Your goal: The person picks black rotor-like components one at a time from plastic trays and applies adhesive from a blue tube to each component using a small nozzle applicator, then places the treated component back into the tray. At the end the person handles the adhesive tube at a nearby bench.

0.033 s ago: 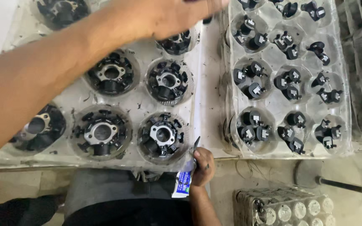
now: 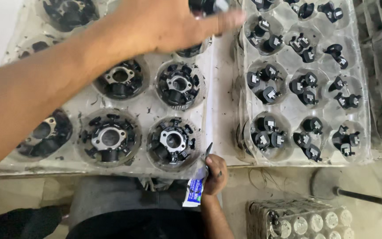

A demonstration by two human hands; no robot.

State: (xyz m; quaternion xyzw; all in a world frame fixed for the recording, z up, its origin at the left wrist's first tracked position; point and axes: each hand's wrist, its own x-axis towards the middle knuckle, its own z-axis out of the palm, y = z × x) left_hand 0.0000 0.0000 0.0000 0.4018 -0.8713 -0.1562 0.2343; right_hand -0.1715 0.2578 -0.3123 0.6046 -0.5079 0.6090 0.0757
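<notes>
My left hand (image 2: 169, 24) reaches from the left across a clear plastic tray (image 2: 144, 108) whose round wells hold black ring-shaped parts with metal centres (image 2: 172, 140). Its fingers stretch over the tray's top right well and hide whatever lies beneath them. Something dark shows just above the fingertips, but I cannot make out whether the hand holds it. At the tray's front edge, my right hand (image 2: 215, 175) grips a small white and blue tube (image 2: 195, 192), with its black nozzle pointing up toward the tray.
A second clear tray (image 2: 288, 108) to the right holds small black clip-like pieces in pairs. More stacked trays stand at the far right. A block of round whitish parts (image 2: 301, 221) and a black rod (image 2: 368, 198) lie at the lower right.
</notes>
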